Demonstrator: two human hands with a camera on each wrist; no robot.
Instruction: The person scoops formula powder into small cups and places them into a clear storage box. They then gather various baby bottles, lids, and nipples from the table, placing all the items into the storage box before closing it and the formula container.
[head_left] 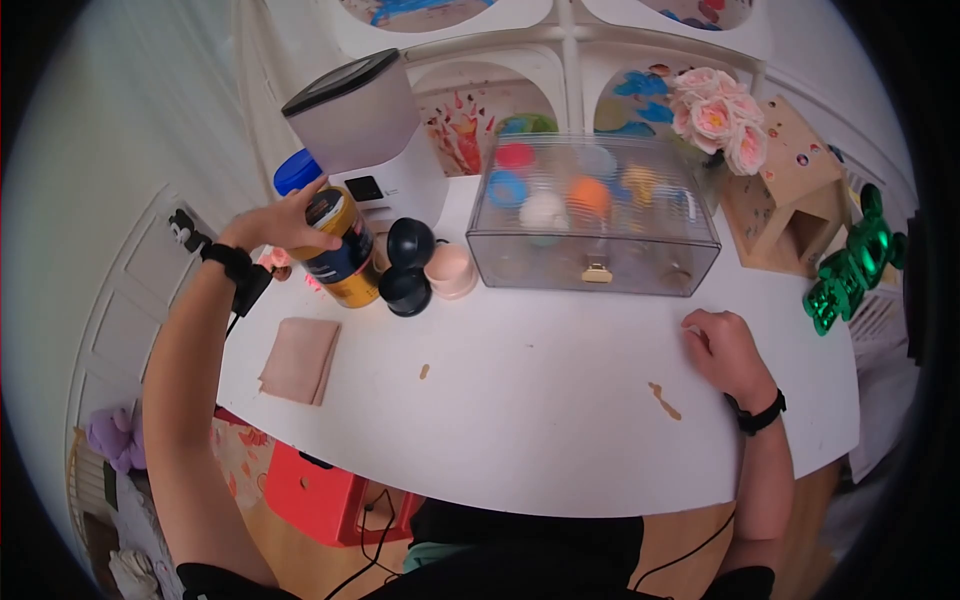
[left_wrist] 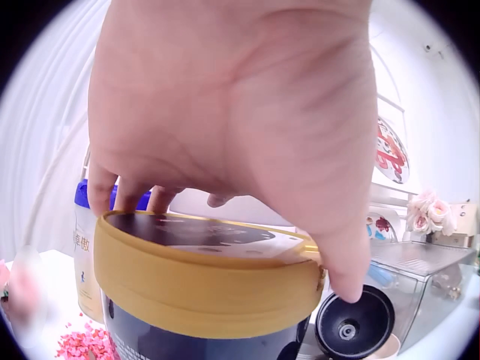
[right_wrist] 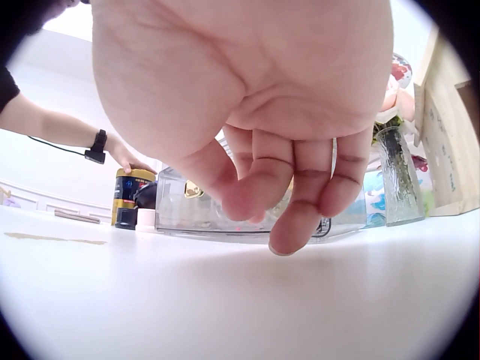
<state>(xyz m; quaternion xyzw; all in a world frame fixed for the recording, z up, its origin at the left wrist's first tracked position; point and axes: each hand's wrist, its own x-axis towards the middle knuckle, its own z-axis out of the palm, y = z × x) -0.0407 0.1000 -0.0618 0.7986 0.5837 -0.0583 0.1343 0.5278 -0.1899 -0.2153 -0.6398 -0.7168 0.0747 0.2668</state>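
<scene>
At the table's left, my left hand (head_left: 278, 226) spans the top of a dark blue and gold can (head_left: 345, 262), thumb on the near side. The left wrist view has that hand (left_wrist: 232, 105) over the yellow rim (left_wrist: 202, 292), with fingers around the far edge and the thumb at the right. The can stands upright beside black cups (head_left: 405, 290) and a pale pink cup (head_left: 452, 272). My right hand (head_left: 730, 355) rests at the table's right, holding nothing; in the right wrist view its fingers (right_wrist: 294, 225) hang loosely curled.
A clear-lidded box (head_left: 600, 255) with colourful items stands at the back centre. Behind the can are a blue-lidded container (head_left: 296, 172) and a white appliance (head_left: 400, 180). A folded cloth (head_left: 300, 360) lies front left; a green figure (head_left: 850, 265) and wooden house (head_left: 790, 190) stand right.
</scene>
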